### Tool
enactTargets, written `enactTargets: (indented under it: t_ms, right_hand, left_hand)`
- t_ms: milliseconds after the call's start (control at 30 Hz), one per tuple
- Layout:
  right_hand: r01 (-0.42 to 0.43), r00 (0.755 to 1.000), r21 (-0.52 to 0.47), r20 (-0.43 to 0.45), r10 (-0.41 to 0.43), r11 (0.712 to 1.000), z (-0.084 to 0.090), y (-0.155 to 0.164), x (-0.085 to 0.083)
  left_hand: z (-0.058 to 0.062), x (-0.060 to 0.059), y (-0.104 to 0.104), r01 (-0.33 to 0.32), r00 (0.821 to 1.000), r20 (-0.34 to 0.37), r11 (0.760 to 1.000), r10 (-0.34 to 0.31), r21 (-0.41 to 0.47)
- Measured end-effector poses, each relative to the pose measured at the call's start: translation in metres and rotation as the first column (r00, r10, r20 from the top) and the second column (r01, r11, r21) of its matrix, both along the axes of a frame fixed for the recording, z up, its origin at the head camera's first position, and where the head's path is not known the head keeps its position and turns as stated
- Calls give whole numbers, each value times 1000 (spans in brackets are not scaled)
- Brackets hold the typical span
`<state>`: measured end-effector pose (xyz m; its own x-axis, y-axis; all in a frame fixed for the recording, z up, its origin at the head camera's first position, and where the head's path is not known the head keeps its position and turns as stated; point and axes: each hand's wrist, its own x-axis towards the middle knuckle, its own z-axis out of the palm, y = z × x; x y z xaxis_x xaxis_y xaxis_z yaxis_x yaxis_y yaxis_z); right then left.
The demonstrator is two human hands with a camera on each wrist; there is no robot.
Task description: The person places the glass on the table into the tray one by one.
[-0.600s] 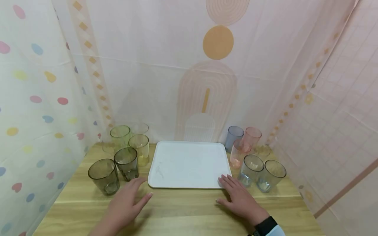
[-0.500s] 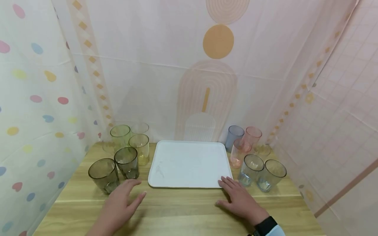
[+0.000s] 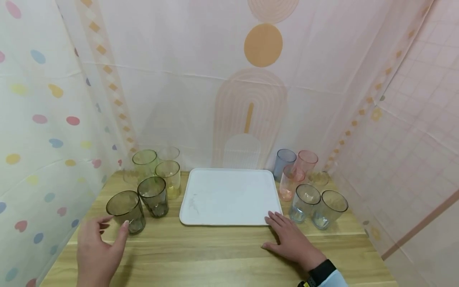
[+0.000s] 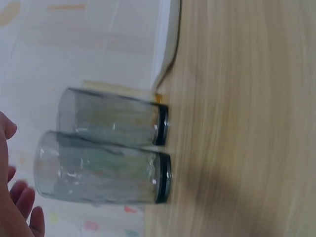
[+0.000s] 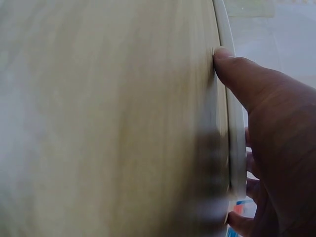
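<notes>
2 hands low over the wooden table (image 3: 215,255), nearest of all. Left hand (image 3: 97,251) raised at the table's left front, fingers spread and loosely curved, thumb tip (image 3: 125,224) just at the side of the nearest smoky grey glass (image 3: 126,211), other fingers apart from it, nothing gripped. Same glass seen lying sideways in the left wrist view (image 4: 103,168), a 2nd grey glass (image 4: 113,117) close beside it, fingertips (image 4: 22,197) short of both. Right hand (image 3: 292,243) flat on the wood, fingers straight and slightly fanned, tips touching the near right corner of the white tray (image 3: 229,197); black watch band (image 3: 320,272) at the wrist. From the right wrist view, thumb (image 5: 237,74) set against the tray's rim (image 5: 232,123).

Further back on the left, 2nd grey glass (image 3: 153,196), then a yellow one (image 3: 168,178), a green one (image 3: 145,163) and a clear one (image 3: 168,153). On the right, 2 pale blue-grey glasses (image 3: 304,202), a pink pair (image 3: 290,182) and a blue glass (image 3: 285,161). Behind everything, patterned curtain (image 3: 251,99).
</notes>
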<state>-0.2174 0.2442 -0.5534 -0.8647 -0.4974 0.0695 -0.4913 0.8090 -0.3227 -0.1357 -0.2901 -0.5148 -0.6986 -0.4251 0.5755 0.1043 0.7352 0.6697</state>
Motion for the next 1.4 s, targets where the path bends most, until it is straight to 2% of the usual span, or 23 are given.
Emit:
enactTargets:
  t_ms: [67,133,267,400,500,700,867,1033,1233,1400]
  right_hand:
    - [3,1000,-4,-5,-3,1000,1,0,-1]
    - [8,1000,0,-1,-8,1000,1,0,-2]
    - [15,1000,4,19,-16,1000,-1,0,-3]
    - [11,999,-10,30,-11,1000,-3,1,-5]
    - [9,1000,-17,26,-8,1000,-5,2,-5]
    - [18,1000,-18,20,-18,1000,-8,3,-5]
    - [24,999,-26,37,-23,999,-7,2,-6]
    - [28,998,-32,51,-26,999,-6,1,-4]
    - [38,998,-22,47,-36,999,-5,0,-4]
    - [35,998,-35,45,-34,999,-2,-1,-2]
  left_hand:
    - [0,-5,-4,-16,999,38,999,15,38]
    - [0,-10,-8,-7,995,103,995,-3,98]
    - [-4,-23,-14,43,966,236,967,-105,252]
    - [-12,-35,-20,95,942,269,927,-202,362]
    - [-16,-42,-21,116,933,276,922,-229,370]
    - [-18,-49,-19,96,933,295,934,-205,345]
    - [-15,-46,-19,48,926,339,943,-166,330]
    - [-12,-32,-12,53,922,353,953,-161,297]
    - [-7,-17,8,138,912,342,953,-228,268]
    - [-8,-15,33,222,896,323,937,-305,270]
